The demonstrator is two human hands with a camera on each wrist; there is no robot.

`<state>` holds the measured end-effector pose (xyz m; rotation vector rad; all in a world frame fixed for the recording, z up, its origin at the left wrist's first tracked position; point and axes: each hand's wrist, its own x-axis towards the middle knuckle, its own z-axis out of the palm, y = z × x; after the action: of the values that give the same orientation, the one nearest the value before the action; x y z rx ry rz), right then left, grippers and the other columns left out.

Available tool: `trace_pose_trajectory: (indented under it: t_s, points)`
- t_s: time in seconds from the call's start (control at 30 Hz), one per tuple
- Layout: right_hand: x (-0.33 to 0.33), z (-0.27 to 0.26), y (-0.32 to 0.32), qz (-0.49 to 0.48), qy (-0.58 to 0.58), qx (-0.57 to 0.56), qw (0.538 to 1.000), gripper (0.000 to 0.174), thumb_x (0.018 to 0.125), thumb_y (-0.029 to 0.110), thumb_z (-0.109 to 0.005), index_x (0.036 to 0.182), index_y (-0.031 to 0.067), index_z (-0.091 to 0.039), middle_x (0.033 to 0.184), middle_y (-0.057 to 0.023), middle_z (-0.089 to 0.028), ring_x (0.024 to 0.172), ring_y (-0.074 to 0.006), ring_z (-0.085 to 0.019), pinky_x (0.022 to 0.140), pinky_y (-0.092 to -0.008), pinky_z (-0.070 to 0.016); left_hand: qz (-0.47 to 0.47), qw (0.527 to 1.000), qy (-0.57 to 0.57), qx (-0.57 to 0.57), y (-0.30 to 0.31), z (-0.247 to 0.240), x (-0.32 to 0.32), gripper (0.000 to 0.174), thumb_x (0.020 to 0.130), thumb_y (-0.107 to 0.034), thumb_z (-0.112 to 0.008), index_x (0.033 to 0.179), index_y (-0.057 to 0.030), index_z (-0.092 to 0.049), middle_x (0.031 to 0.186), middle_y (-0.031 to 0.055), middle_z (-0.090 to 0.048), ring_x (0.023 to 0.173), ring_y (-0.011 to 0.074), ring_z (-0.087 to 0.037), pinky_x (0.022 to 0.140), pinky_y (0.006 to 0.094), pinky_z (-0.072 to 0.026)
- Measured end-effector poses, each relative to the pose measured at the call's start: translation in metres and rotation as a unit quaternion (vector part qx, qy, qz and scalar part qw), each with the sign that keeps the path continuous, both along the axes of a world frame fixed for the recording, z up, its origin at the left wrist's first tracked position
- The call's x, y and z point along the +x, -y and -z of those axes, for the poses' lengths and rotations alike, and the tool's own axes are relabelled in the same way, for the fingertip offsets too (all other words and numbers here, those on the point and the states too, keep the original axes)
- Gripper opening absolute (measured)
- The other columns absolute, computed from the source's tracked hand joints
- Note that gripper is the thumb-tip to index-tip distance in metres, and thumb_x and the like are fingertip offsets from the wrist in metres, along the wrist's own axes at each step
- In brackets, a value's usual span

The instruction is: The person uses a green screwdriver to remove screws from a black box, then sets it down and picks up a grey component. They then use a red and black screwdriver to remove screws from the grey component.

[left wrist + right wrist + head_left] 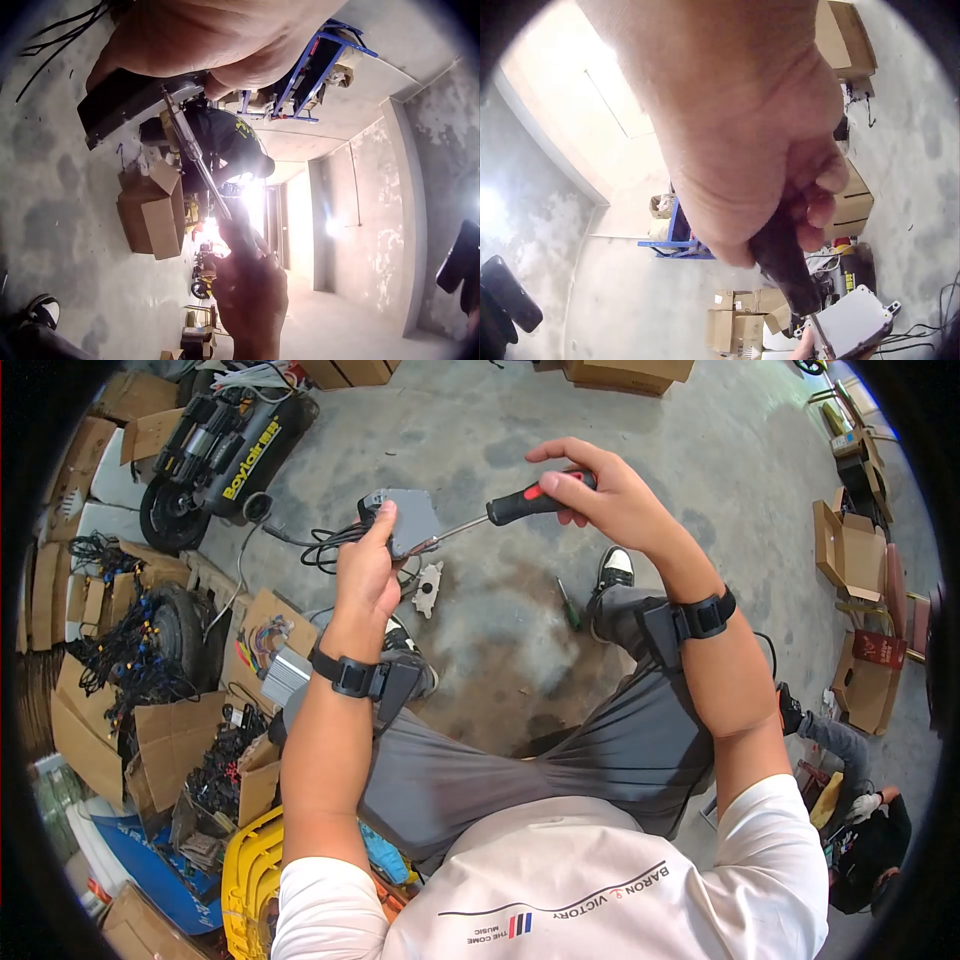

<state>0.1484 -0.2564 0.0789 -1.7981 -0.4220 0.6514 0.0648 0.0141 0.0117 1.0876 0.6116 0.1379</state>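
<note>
My left hand (368, 565) holds a flat grey box-shaped device (415, 515) in front of me, its thumb along the near edge. Black cables hang off the device's left side. In my right hand (612, 495) is a screwdriver (520, 505) with a black and red handle, gripped between thumb and fingers. Its metal shaft (196, 150) slants to the device's edge, and the tip sits right at a lower corner beside my left fingers. The right wrist view shows my curled fingers around the handle (786, 262), with the device's pale flat face (855, 319) beyond it.
A pale metal plate (428, 588) and a green-handled screwdriver (569, 603) lie on the floor between my feet. At the left stand an air compressor (245, 460), cartons full of wires (215, 760) and a yellow crate (250, 880). Another person (870, 845) is at the lower right.
</note>
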Motion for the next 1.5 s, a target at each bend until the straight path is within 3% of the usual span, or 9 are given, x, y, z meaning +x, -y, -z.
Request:
trace_pose_trajectory:
  t_s: [0.07,0.17,0.27,0.67,0.9,1.1,1.3,1.37,1.5]
  points:
    - [-0.002,0.007,0.000,-0.020,0.185,0.017,0.982,0.043,0.096,0.037,-0.062,0.125,0.0043,-0.058,0.077,0.0022,-0.053,0.068,-0.0058,-0.053,0.057,-0.0237,-0.0433,-0.015,1.000,-0.009,0.004,-0.001,-0.001,0.001,0.027,0.095,-0.022,-0.066,0.110,-0.0001,-0.063,0.106,0.0095,-0.065,0.094,0.0212,-0.066,0.078,0.0387,-0.0581]
    - [-0.001,0.013,-0.002,-0.027,0.204,-0.005,0.979,0.039,0.098,0.034,-0.059,0.123,0.0036,-0.059,0.073,0.0020,-0.052,0.065,-0.0063,-0.051,0.055,-0.0240,-0.0407,-0.019,1.000,-0.010,0.011,-0.004,0.001,0.003,0.028,0.095,-0.022,-0.066,0.110,0.0008,-0.063,0.107,0.0099,-0.066,0.094,0.0216,-0.066,0.078,0.0390,-0.0581]
    - [0.008,0.007,-0.002,-0.039,-0.016,-0.061,0.997,0.038,0.095,0.027,-0.064,0.124,0.0030,-0.057,0.073,0.0021,-0.050,0.068,-0.0061,-0.047,0.060,-0.0232,-0.0391,-0.020,1.000,0.000,0.010,-0.007,0.001,0.003,0.028,0.095,-0.022,-0.066,0.110,0.0018,-0.063,0.107,0.0102,-0.066,0.094,0.0224,-0.066,0.079,0.0400,-0.0583]
    - [0.000,0.018,-0.008,-0.065,0.191,0.030,0.979,0.039,0.091,0.027,-0.067,0.121,0.0044,-0.057,0.072,-0.0003,-0.056,0.070,-0.0097,-0.053,0.065,-0.0274,-0.0427,-0.051,0.999,-0.009,-0.015,-0.014,-0.010,0.005,0.033,0.095,-0.021,-0.066,0.115,0.0051,-0.060,0.112,0.0142,-0.064,0.099,0.0271,-0.065,0.084,0.0474,-0.0572]
    - [0.004,0.004,-0.008,-0.031,0.012,-0.076,0.997,0.042,0.094,0.033,-0.063,0.123,0.0026,-0.058,0.091,-0.0037,-0.064,0.069,-0.0067,-0.057,0.059,-0.0230,-0.0434,-0.018,1.000,-0.009,-0.015,-0.012,-0.008,0.005,0.034,0.095,-0.022,-0.066,0.114,0.0050,-0.060,0.111,0.0131,-0.064,0.099,0.0255,-0.065,0.084,0.0446,-0.0569]
    - [0.006,0.021,-0.009,-0.003,0.229,0.102,0.968,0.043,0.093,0.034,-0.065,0.123,0.0035,-0.058,0.083,-0.0003,-0.061,0.068,-0.0044,-0.055,0.056,-0.0215,-0.0415,-0.015,1.000,-0.004,-0.013,-0.008,-0.006,0.005,0.033,0.095,-0.023,-0.066,0.113,0.0043,-0.061,0.111,0.0124,-0.064,0.099,0.0243,-0.065,0.084,0.0431,-0.0568]
    - [0.006,0.004,-0.006,-0.008,-0.020,-0.024,0.999,0.044,0.086,0.030,-0.074,0.119,0.0043,-0.059,0.088,-0.0023,-0.061,0.079,-0.0077,-0.055,0.068,-0.0249,-0.0438,-0.020,1.000,-0.013,-0.009,-0.010,-0.004,0.006,0.032,0.095,-0.022,-0.067,0.113,0.0034,-0.061,0.110,0.0119,-0.064,0.098,0.0234,-0.065,0.083,0.0423,-0.0569]
    - [0.002,0.008,-0.006,-0.010,0.187,0.019,0.982,0.041,0.090,0.032,-0.070,0.118,0.0039,-0.060,0.087,-0.0026,-0.063,0.074,-0.0086,-0.056,0.065,-0.0257,-0.0446,-0.023,1.000,-0.017,-0.012,-0.010,-0.004,0.007,0.032,0.095,-0.022,-0.067,0.113,0.0038,-0.061,0.111,0.0122,-0.064,0.098,0.0237,-0.065,0.083,0.0429,-0.0572]
    - [0.002,0.009,-0.008,-0.025,0.248,0.085,0.965,0.039,0.092,0.031,-0.067,0.119,0.0038,-0.059,0.086,-0.0029,-0.066,0.071,-0.0089,-0.057,0.063,-0.0262,-0.0458,-0.021,1.000,-0.002,-0.016,-0.010,-0.003,0.007,0.032,0.095,-0.022,-0.066,0.113,0.0039,-0.061,0.111,0.0125,-0.063,0.098,0.0242,-0.065,0.083,0.0437,-0.0574]
